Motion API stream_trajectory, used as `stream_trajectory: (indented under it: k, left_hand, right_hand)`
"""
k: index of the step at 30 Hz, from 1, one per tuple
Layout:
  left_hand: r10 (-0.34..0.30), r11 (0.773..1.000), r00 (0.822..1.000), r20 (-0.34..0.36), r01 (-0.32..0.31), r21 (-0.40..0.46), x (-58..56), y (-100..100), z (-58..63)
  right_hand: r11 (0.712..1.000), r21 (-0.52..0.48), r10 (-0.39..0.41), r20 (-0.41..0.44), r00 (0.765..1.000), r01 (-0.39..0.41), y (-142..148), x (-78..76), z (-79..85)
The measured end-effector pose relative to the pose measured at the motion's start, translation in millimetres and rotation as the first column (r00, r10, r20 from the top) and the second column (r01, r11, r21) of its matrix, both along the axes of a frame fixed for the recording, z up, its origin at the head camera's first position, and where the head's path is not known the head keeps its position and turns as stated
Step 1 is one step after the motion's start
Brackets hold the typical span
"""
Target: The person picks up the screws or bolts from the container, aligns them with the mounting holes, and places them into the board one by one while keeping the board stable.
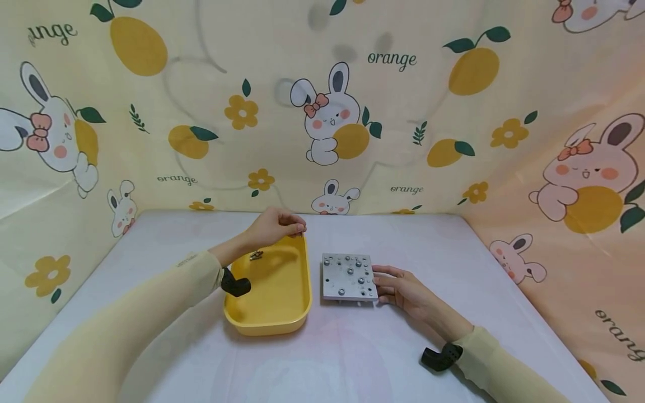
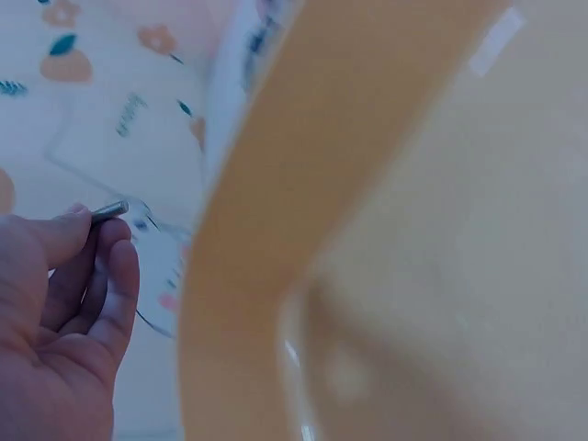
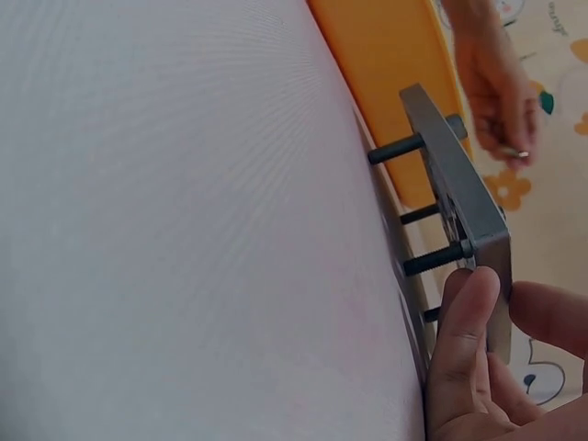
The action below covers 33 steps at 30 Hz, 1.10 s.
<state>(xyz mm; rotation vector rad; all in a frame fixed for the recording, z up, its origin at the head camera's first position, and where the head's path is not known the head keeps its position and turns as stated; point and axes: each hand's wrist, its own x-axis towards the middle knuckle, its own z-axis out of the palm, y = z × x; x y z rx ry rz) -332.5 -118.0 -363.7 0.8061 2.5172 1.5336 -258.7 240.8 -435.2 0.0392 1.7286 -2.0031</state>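
My left hand [image 1: 279, 225] is above the far right corner of a yellow tray [image 1: 268, 324]. Between thumb and fingertips it pinches a small metal screw [image 2: 110, 211], whose end sticks out past the fingers. To the right of the tray is a square metal plate [image 1: 335, 282] with several screw heads on top. Screw shanks [image 3: 436, 258] poke out below the plate; whether they touch the table I cannot tell. My right hand [image 1: 403, 291] holds the plate by its right edge, fingers and thumb on either face.
A few small metal fasteners [image 1: 256, 255] lie inside the tray near its far left. The table [image 1: 353, 358] has a white cover. A patterned cloth [image 1: 413, 101] with rabbits and oranges stands behind and at both sides.
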Motion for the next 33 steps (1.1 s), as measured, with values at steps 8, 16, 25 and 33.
stream_trajectory:
  k: [8,16,25,33]
  left_hand:
    - [-0.077,0.992,0.997,0.025,0.074,0.099,12.8,35.4,21.4]
    - [-0.138,0.987,0.988,0.063,0.132,0.089,8.1,71.8,1.2]
    - [-0.178,0.983,0.984,0.030,0.179,-0.042,5.3,109.4,0.6]
    - [-0.205,0.968,0.977,0.057,0.211,-0.132,-0.4,129.7,-7.4]
  right_hand:
    - [1.000,0.014,-0.011,-0.002,1.000,0.011,0.3,0.9,3.2]
    - [0.999,0.026,-0.024,-0.008,1.000,0.024,-0.9,2.4,2.1]
    - [0.998,0.033,-0.047,-0.020,0.999,0.048,-2.8,2.6,2.0]
    - [0.998,0.051,-0.031,-0.019,0.999,0.032,-3.6,4.3,2.7]
